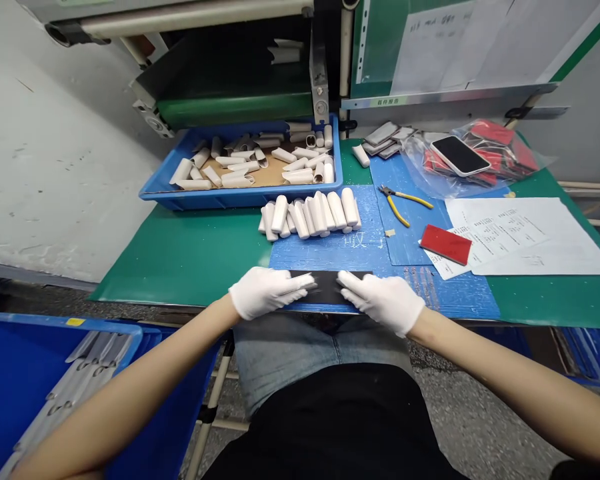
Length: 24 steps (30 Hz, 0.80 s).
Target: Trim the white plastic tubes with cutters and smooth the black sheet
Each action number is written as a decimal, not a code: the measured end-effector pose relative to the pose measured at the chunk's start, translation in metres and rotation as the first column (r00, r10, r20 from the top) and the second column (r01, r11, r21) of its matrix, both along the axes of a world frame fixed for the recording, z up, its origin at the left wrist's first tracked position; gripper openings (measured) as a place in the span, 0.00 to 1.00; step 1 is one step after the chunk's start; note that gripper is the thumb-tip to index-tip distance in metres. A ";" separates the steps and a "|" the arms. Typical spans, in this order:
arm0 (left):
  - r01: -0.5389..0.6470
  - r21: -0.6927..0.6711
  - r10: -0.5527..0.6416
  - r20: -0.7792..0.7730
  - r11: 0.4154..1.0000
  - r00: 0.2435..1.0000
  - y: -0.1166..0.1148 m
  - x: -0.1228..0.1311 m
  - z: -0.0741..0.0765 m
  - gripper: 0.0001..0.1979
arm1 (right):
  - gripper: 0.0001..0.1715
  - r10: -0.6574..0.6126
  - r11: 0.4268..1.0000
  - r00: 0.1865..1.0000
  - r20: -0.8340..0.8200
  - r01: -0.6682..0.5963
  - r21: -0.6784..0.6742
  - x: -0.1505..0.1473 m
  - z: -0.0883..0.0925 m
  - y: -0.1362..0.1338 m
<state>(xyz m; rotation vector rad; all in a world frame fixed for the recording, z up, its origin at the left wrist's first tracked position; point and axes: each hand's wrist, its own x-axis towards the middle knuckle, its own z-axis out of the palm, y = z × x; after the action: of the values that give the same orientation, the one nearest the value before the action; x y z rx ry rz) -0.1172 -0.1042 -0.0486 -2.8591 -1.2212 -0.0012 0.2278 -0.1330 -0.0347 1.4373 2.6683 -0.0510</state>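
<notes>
Both my hands wear white gloves and meet over a flat black strip (327,288) at the table's front edge. My left hand (267,292) lies across the strip's left end, fingers stretched to the right. From the other side my right hand (385,300) reaches over the right end, its fingers pointing left. The fingertips stay apart, with black surface showing between them; a slight blur lies by the left ones. I see nothing held in either hand, though the undersides are hidden. Just beyond stands a cluster of white tube-like shells (313,215) on the blue sheet (300,255).
A blue tray (230,198) of loose white shells sits under a green conveyor (235,107). To the right are yellow-handled cutters (403,203), a red pad (446,244), papers (545,233) and a phone (461,155) on bagged red pads. Lower left, a blue bin (10,373) holds more shells.
</notes>
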 end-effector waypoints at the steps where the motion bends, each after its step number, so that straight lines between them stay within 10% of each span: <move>1: 0.033 0.022 -0.032 -0.008 0.999 0.999 0.003 0.004 0.000 0.24 | 0.30 0.040 0.999 0.999 0.002 -0.040 -0.008 0.000 0.001 0.003; 13: 0.173 0.164 -0.174 -0.011 0.971 0.985 0.007 0.010 0.002 0.21 | 0.29 0.159 0.987 0.987 0.015 -0.159 -0.028 -0.003 0.003 0.012; 24: 0.078 -0.085 -0.088 -0.129 0.993 0.988 0.009 0.042 0.030 0.25 | 0.26 0.158 0.986 0.986 0.047 -0.155 -0.061 -0.009 0.016 0.017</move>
<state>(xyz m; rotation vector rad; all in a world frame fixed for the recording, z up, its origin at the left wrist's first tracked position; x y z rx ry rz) -0.0749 -0.0954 -0.0184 -2.9205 -1.1013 0.2360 0.2185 -0.1159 -0.0188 1.1924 2.7044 -0.0753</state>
